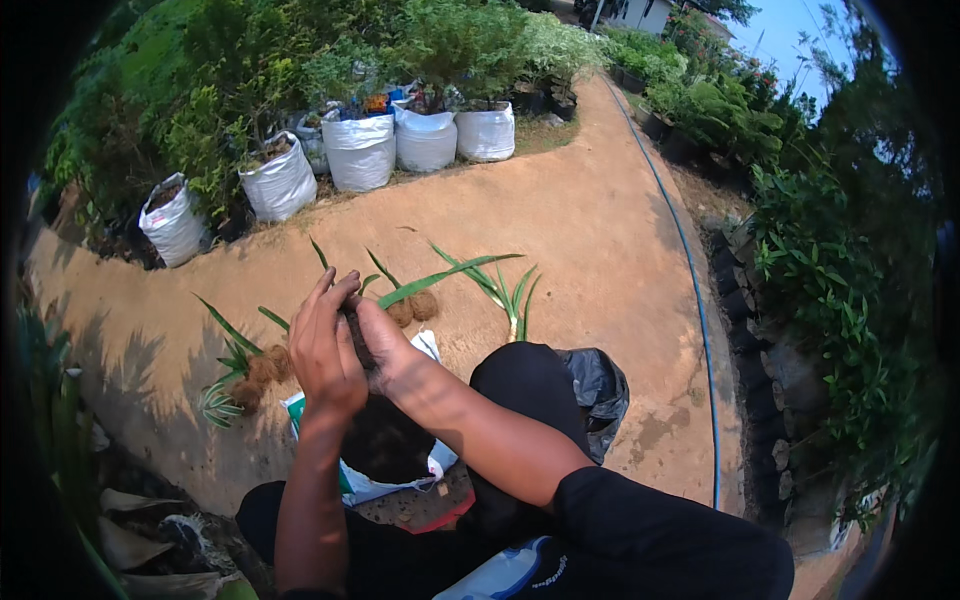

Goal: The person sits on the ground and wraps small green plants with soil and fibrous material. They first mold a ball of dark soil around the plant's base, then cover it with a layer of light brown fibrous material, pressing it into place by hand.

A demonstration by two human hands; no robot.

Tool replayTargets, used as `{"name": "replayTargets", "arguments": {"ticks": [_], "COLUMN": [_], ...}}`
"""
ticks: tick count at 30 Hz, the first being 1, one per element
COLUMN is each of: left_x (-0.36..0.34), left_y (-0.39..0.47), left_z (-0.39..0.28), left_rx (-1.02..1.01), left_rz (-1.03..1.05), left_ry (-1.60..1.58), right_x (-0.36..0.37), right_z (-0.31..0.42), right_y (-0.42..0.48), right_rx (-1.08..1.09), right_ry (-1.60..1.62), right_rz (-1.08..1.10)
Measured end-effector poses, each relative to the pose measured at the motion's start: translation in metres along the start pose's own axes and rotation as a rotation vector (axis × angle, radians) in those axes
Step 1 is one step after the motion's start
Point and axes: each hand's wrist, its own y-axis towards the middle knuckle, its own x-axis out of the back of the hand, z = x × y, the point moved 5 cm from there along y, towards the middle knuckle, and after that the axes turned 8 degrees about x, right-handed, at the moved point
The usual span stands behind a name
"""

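Note:
My left hand (322, 349) and my right hand (381, 337) are cupped palm to palm above an open white sack (367, 491). Pressed between them is a clump of dark soil (358, 341), mostly hidden by the fingers. Loose dark soil (390, 442) fills the sack below. Just beyond my hands lie plants in brown fibre-wrapped root balls (424, 306), and a long green leaf (450, 279) stretches rightward from behind my right hand. More fibre balls (259, 371) with small leafy plants sit left of my left hand. An unwrapped strappy-leaved plant (514, 304) lies beyond my knee.
A black plastic bag (600, 397) stands beside my knee. Several white grow bags (358, 150) with shrubs line the far side of the path (570, 217). A blue hose (694, 277) runs along the right edge, next to black-potted plants (739, 300). Dry leaves (139, 525) lie lower left.

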Motion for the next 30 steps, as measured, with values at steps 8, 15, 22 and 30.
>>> {"name": "replayTargets", "arguments": {"ticks": [8,15,22,30], "left_x": [-0.027,-0.013,-0.045,-0.035], "left_y": [-0.006,0.008,-0.007,0.000], "left_z": [0.010,-0.003,0.019,0.018], "left_rx": [-0.058,-0.025,-0.068,-0.035], "left_rz": [0.118,0.012,0.181,0.167], "left_ry": [-0.049,-0.259,-0.190,-0.227], "right_x": [0.027,0.007,0.023,0.012], "right_z": [0.022,0.041,0.039,0.035], "right_y": [-0.010,-0.029,-0.037,-0.033], "right_rx": [0.189,0.050,0.087,0.115], "right_ry": [-0.113,-0.212,0.028,-0.085], "right_rz": [-0.189,-0.217,-0.122,-0.180]}}
